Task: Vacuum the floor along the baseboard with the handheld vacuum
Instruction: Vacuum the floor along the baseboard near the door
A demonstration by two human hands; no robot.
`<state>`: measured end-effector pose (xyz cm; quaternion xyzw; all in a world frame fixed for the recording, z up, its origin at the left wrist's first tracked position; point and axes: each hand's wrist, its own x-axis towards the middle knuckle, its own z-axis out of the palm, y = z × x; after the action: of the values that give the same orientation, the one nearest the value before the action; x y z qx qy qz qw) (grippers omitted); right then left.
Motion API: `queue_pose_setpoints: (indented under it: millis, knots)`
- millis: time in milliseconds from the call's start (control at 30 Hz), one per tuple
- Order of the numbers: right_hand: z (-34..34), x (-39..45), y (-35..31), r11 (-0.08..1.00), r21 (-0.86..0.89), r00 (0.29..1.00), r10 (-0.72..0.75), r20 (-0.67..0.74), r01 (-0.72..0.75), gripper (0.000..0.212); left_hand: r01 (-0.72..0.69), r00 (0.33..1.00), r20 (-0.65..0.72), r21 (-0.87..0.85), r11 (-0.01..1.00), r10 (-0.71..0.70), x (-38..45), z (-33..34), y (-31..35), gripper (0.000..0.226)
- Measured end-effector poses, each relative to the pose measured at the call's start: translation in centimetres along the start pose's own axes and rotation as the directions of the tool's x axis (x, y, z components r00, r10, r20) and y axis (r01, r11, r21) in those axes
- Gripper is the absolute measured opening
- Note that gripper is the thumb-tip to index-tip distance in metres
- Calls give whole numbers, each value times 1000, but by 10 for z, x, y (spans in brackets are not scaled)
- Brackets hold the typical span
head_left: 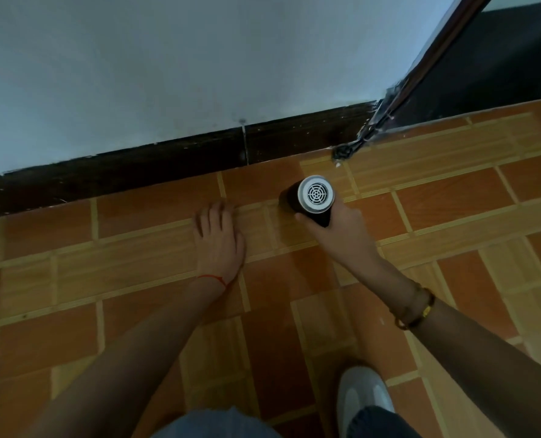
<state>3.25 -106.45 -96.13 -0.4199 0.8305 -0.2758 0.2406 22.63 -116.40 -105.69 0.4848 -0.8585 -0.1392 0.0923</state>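
While the right hand curls its fingers round the dark barrel of the handheld vacuum, the grip sits low on the body, thumb side toward the camera, so the tool can be steered like a short wand. Its round white end with the slotted vent grille faces up at the head camera; the intake end is hidden beneath, and it appears to point down at the floor, though whether it touches the tiles cannot be told. That near-upright hold probably serves to keep the mouth close to the surface.

The vacuum stands near the baseboard, a dark strip under the pale wall, not yet against it, and near the corner where a door frame meets the skirting. A small clump of debris lies at that corner, a likely target.

The left hand lies flat on the orange tiles, fingers straight and spread, holding nothing. It seems placed as a prop, taking weight while the person crouches and leans forward. A red thread circles that wrist; bracelets sit on the right one. A pale shoe and a denim-clad knee show at the bottom edge, which fits a low squat.
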Motion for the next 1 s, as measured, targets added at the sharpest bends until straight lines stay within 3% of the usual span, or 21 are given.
queue_pose_setpoints:
  millis: [133,300,600,1000]
  knots:
    - [-11,8,14,999,48,996,24,-83,-20,64,-18,1000,21,-25,1000,18,3,7,21,51]
    - [-22,17,28,998,57,999,20,-32,-18,65,-21,1000,4,-56,998,21,5,9,45,48]
    - [-36,27,37,988,125,990,104,-99,-92,64,-3,1000,16,-66,998,4,-5,-10,63,51]
    - [-49,37,51,994,58,985,104,-135,-96,57,89,996,11,-13,996,-89,19,29,81,48]
